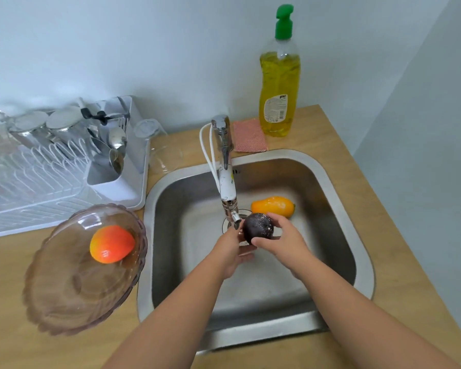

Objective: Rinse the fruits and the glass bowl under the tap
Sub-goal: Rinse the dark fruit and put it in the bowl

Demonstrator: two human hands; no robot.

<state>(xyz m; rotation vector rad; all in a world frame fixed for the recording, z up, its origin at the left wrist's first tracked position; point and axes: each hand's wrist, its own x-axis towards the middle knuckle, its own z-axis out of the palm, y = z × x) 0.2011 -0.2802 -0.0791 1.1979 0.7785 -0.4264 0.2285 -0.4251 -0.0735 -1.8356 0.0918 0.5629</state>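
While the tap point(228, 166) hangs over the steel sink point(338, 198), the person has a dark purple round fruit point(258, 227) right under the spout, wet and speckled with droplets. The right hand point(282, 241) is wrapped around it from the right side, and the left hand point(230, 251) cups it from below and to the left, so both hands are closed on that one fruit. A yellow-orange fruit point(273, 206) lies on the sink floor just behind. The tinted glass bowl point(59, 296) sits on the counter left of the sink with an orange-red fruit point(111, 244) inside. Dish soap bottle point(279, 75) stands at the back.
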